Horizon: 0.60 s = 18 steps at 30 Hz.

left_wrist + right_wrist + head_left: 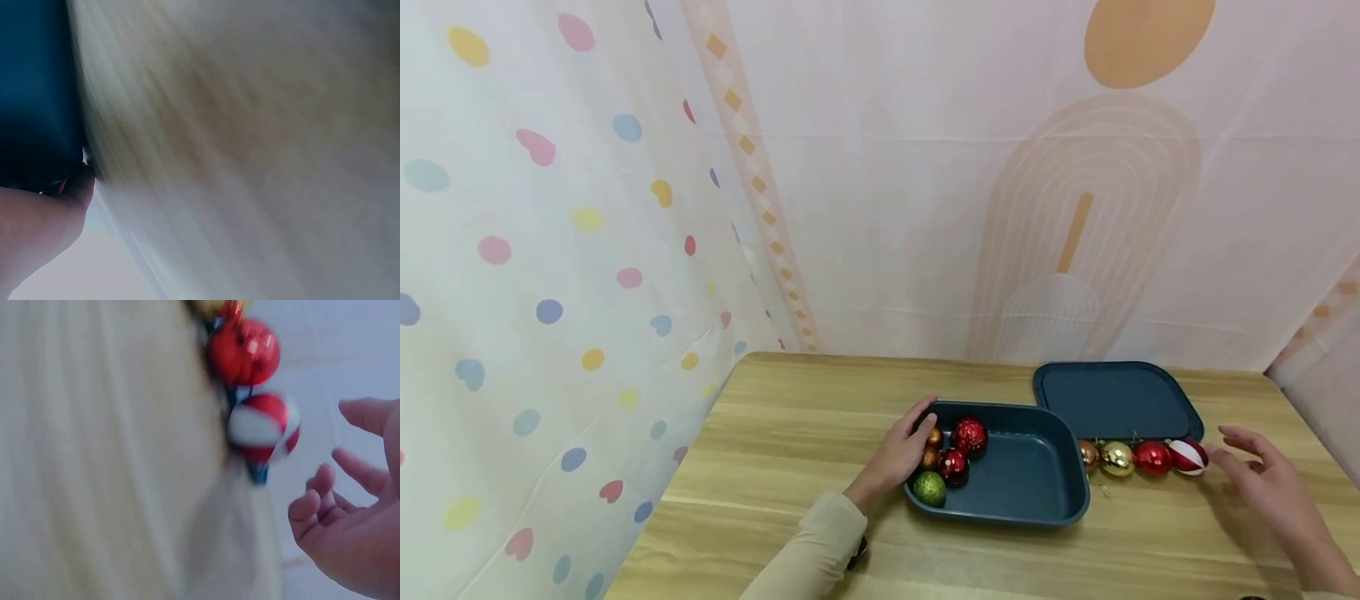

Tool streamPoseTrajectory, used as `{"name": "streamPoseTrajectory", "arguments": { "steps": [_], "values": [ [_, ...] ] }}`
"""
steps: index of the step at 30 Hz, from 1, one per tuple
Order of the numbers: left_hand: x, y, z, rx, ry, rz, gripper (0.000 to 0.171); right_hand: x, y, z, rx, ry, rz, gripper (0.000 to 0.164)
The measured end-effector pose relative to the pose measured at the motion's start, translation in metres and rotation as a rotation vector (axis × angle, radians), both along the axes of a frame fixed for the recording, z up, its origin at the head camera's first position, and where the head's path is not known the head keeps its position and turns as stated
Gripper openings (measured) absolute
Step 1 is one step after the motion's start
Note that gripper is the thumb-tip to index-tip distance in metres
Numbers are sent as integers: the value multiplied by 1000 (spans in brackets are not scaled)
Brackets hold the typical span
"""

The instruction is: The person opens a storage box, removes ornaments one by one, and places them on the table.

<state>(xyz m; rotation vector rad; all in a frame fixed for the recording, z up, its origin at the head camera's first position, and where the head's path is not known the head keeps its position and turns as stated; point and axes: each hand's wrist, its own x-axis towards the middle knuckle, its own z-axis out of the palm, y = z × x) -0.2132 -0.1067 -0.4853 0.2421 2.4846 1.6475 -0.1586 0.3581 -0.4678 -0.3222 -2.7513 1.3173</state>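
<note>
My left hand (893, 450) grips the left end of a dark blue rectangular container (1022, 475), thumb over the rim. Inside, at that end, lie several baubles: a glittery red bauble (969, 435), a shiny red one, a green bauble (929, 489) and small copper ones. To the right of the container, a row of baubles runs along the table: copper, a gold bauble (1117, 458), a red bauble (244, 352) and a red-and-white striped bauble (265, 427). Just right of the striped one hovers my right hand (1270, 487), fingers apart and loosely bent, holding nothing.
A dark blue lid (1112, 400) lies flat behind the bauble row, near the back of the wooden table (775, 433). Patterned curtains (880, 208) hang behind the table and along its left side.
</note>
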Motion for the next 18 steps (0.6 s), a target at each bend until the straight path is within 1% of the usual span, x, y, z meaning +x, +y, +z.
{"name": "streamPoseTrajectory", "arguments": {
  "steps": [2,4,6,8,13,15,18],
  "values": [
    [0,0,0,-4,-6,0,51,2,-10,8,1,46,-1,65],
    [0,0,0,-7,-7,-1,51,3,-21,14,-17,113,21,55],
    [-1,-1,-1,-8,-3,-3,50,3,-33,21,-48,163,67,44],
    [-1,-1,-1,-8,-6,-4,50,2,-46,27,-68,198,115,38],
    [-4,0,-1,-7,5,-4,52,-3,-81,44,-43,228,223,40],
    [-5,0,0,-9,14,-2,52,-5,-94,49,-31,245,270,37],
    [-6,-1,2,-4,26,-4,52,-8,-111,51,-40,261,333,31]
  ]
}}
